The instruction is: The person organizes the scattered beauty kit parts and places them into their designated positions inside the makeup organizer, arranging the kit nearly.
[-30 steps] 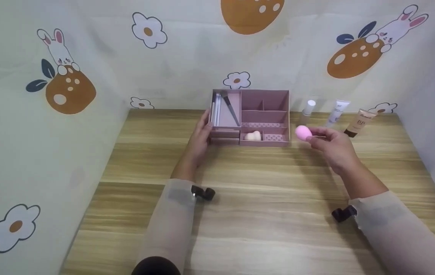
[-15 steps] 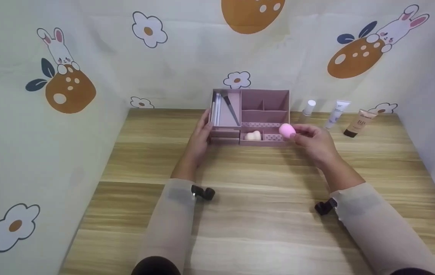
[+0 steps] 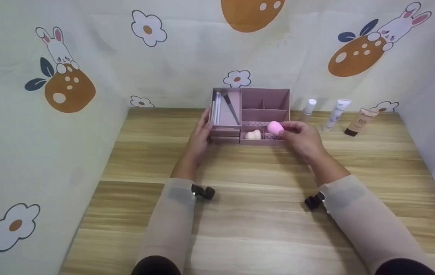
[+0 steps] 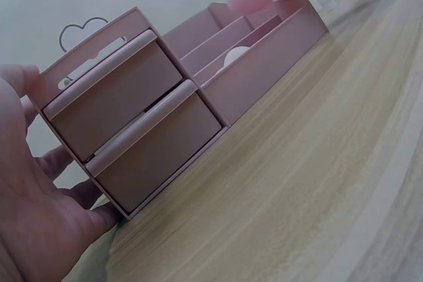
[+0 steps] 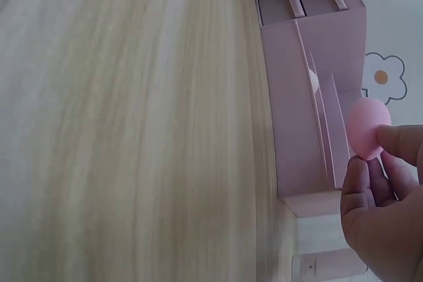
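Observation:
A pink makeup organizer (image 3: 273, 98) stands against the back wall. My left hand (image 3: 201, 134) rests along its left side; in the left wrist view the fingers (image 4: 56, 163) lie against the side panel, beside two stacked drawers (image 4: 158, 146). A pink makeup sponge (image 3: 275, 127), egg-shaped, is pinched between the thumb and fingertips of my right hand (image 3: 304, 139). It hangs above the small front right compartment, apart from the organizer. In the neighbouring front compartment lies a cream-coloured sponge (image 3: 253, 134). A dark makeup brush (image 3: 231, 109) and several slim light sticks (image 3: 217, 109) occupy the upper left section.
To the organizer's right stand a white-capped bottle (image 3: 309, 106), a white tube (image 3: 337, 111) and a beige BB cream tube (image 3: 360, 121) with a dark cap. The wooden tabletop (image 3: 255, 198) stretches out in front. Patterned cloth walls (image 3: 187, 57) enclose the back and sides.
My right hand has carried the pink sponge leftward, from beside the organizer to over its front right compartment. The left hand stays at the organizer's side.

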### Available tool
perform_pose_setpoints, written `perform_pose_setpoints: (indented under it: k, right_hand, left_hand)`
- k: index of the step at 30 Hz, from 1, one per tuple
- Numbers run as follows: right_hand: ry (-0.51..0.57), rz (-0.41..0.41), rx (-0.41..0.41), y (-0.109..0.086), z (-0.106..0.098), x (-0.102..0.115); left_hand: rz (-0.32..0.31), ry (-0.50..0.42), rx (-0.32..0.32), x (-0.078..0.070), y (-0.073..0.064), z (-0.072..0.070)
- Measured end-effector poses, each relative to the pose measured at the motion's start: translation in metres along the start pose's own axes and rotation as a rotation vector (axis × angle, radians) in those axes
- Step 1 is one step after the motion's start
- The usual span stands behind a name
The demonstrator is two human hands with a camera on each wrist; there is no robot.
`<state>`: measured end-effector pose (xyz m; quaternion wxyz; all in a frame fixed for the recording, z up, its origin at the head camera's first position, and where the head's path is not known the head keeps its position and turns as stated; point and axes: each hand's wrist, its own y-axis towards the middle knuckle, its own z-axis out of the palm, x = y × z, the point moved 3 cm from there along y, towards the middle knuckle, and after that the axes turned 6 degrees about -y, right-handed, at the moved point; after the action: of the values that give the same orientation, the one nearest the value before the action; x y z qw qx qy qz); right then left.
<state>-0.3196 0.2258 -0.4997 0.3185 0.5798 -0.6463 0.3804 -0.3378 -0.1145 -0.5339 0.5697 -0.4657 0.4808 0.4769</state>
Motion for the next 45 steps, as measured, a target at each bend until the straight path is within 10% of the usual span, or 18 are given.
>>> perform_pose_setpoints:
  k: [21, 45]
  right_hand:
    - [-0.375, -0.263, -0.069, 0.003, 0.018, 0.012]
    - [-0.344, -0.244, -0.068, -0.003, 0.013, 0.009]
  left_hand:
    - [0.014, 0.019, 0.008, -0.004, 0.000, 0.000]
    - [0.035, 0.000, 0.003, -0.002, 0.001, 0.001]
